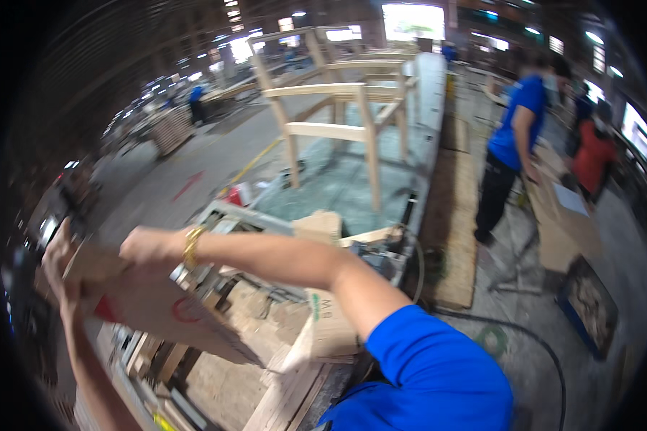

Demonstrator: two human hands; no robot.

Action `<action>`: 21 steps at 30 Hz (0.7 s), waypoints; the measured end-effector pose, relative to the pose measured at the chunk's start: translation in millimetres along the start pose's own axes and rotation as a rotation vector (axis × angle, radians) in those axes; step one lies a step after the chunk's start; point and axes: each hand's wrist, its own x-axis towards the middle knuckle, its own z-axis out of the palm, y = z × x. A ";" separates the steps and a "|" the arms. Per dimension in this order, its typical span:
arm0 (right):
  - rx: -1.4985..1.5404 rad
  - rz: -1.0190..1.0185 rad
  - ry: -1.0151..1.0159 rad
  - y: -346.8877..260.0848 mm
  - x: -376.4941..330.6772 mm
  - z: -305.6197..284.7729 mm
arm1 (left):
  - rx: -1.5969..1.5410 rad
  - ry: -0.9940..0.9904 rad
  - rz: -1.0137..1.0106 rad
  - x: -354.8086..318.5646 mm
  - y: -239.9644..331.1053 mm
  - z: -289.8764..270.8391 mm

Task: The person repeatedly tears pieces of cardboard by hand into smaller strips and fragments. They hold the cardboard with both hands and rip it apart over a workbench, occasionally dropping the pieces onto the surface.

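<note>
Bent at the elbow, with the bare right arm (287, 258) stretched leftward out of a short blue sleeve (438, 359); ringed at the wrist by a gold-coloured bracelet (192, 246). Raised steeply from the lower left, with the left arm (97, 366). Clamped with both hands, set a little apart, on a flat brown cardboard sheet (158, 305): closed at its left edge with the left hand (59, 264), fingers pointing up, and curled nearly into a fist at its upper edge with the right hand (149, 246). Blurred at the fingertips. Held tilted over a cluttered bench (226, 381), with one corner pointing down to the right. Printed in red on the near face with a solid patch and a curved mark.

Lying farther right on the bench, beside pale wooden strips (295, 395): a light brown cardboard piece (332, 320) with dark lettering and a green mark.

Standing beyond, on a greenish platform (323, 203): a pale, unfinished wooden chair frame (327, 133). Bent over brown sheeting (564, 233) at far right: a co-worker in a blue shirt (517, 118).
</note>
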 end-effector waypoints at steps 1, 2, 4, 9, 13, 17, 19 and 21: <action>-0.031 -0.019 0.089 -4.7 -7.4 9.5 | -0.002 -0.006 -0.222 5.1 2.6 14.7; -0.042 -0.055 0.176 -17.8 -7.0 15.1 | 0.005 -0.017 -0.446 6.1 3.9 27.1; -0.259 -0.073 0.177 -27.4 -14.9 12.9 | 0.002 -0.047 -0.460 14.5 9.4 45.1; -0.349 -0.202 0.151 -73.0 -37.2 11.9 | 0.022 0.035 -0.416 4.0 -7.9 67.3; -0.365 -0.165 0.045 -50.4 -50.5 0.0 | -0.178 -0.126 -0.522 3.6 -31.4 80.8; -0.558 -0.300 0.242 -69.5 -94.6 33.8 | -0.342 -0.150 -0.601 -22.7 -20.4 99.6; -0.402 -0.369 0.143 -90.0 -132.8 31.1 | -0.405 -0.174 -0.658 -46.2 -23.6 94.3; -0.272 -0.393 0.122 -90.6 -178.2 4.4 | -0.512 -0.200 -0.714 -65.3 -15.8 100.2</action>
